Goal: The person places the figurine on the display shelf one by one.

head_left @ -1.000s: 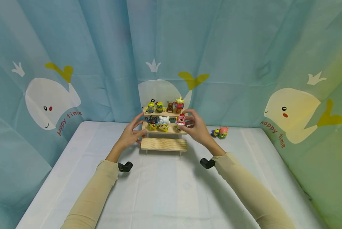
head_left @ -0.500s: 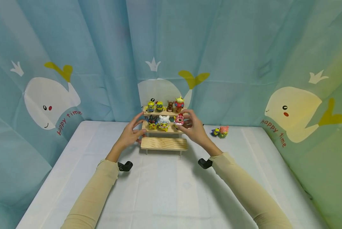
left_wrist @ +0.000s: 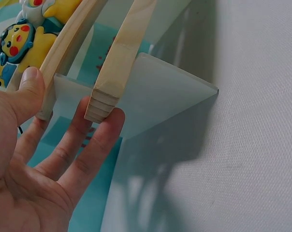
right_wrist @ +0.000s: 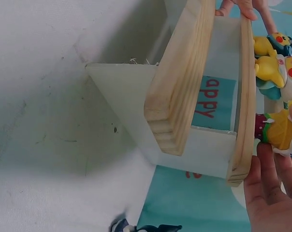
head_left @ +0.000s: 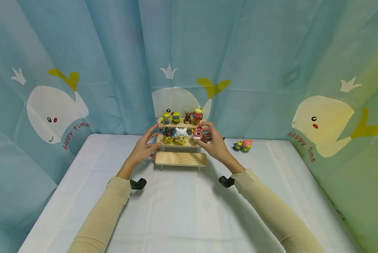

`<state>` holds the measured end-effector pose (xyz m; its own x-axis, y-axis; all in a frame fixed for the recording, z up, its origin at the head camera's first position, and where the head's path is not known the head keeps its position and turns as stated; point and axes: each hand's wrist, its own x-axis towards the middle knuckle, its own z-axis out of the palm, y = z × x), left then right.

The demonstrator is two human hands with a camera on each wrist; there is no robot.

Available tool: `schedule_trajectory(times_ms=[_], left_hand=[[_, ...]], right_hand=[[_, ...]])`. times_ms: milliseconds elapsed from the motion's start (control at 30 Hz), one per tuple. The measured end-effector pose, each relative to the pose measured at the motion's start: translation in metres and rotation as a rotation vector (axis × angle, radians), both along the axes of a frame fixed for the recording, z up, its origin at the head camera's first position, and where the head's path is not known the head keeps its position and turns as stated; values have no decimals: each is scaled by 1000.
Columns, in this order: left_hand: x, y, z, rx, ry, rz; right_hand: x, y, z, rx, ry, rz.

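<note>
A three-tier wooden display stand (head_left: pixel 181 159) stands on the table. My right hand (head_left: pixel 217 142) pinches a pink bear figurine (head_left: pixel 196 133) at the right end of the middle tier; its yellow back shows in the right wrist view. Left of it on that tier are a white-hooded yellow figurine (head_left: pixel 181 136) and a dark-hooded one (head_left: pixel 168 135). At the stand's left end, the fingers of my left hand (left_wrist: pixel 39 179) are spread, thumb on the middle board and fingertips against the board ends. Whether the bear's base touches the board is hidden by my fingers.
Several figurines line the top tier, among them a yellow minion (head_left: pixel 166 118), a brown one (head_left: pixel 187 118) and a red-suited one (head_left: pixel 197 116). A pink figurine (head_left: pixel 247 145) and a blue-yellow figurine (head_left: pixel 238 146) stand right on the table. A curtain (head_left: pixel 255 70) hangs behind.
My right hand has shifted slightly left along the middle tier with the bear figurine, closer to the white-hooded one. The left hand has stayed at the stand's left end.
</note>
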<state>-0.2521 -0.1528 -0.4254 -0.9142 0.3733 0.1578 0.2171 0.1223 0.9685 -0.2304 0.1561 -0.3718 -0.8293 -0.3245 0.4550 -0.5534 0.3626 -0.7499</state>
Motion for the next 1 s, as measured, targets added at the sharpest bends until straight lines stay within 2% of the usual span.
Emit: schedule_trajectory(times_ms=[300,533,633,1000], left_hand=[[0,0,1,10,-27,11],[-1,0,-1,5,-19,8],[0,0,-1,4,-21,9],[0,1,1,-6,-46,24]], right_hand=[[-1,2,1,8,20,1],[-22,8,-24,6,27,-10],[-27,11,-28,20,33,-9],[-22,32,-21,124,52,-4]])
